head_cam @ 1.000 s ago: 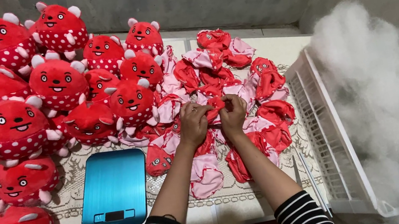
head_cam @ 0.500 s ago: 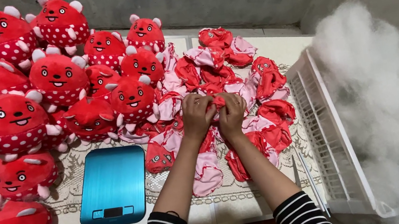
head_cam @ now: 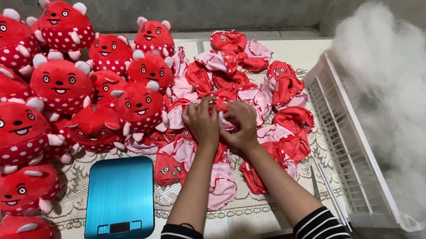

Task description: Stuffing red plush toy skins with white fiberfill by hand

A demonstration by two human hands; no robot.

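While your left hand (head_cam: 203, 122) and right hand (head_cam: 241, 126) pinch one unstuffed toy skin (head_cam: 223, 113) between them, fingers curled shut on the fabric, you seem to be working its opening apart above the heap of empty skins (head_cam: 256, 100). The next move likely calls for finding that opening and reaching the white stuffing (head_cam: 425, 99). The skin is bunched; I cannot tell its long axis or heading. The blue scale (head_cam: 119, 199) lies on the table (head_cam: 254, 223).

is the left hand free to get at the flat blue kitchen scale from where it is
Probably yes: the flat blue kitchen scale lies bare beside the left forearm, but the left hand is gripping an unstuffed red and pink plush skin.
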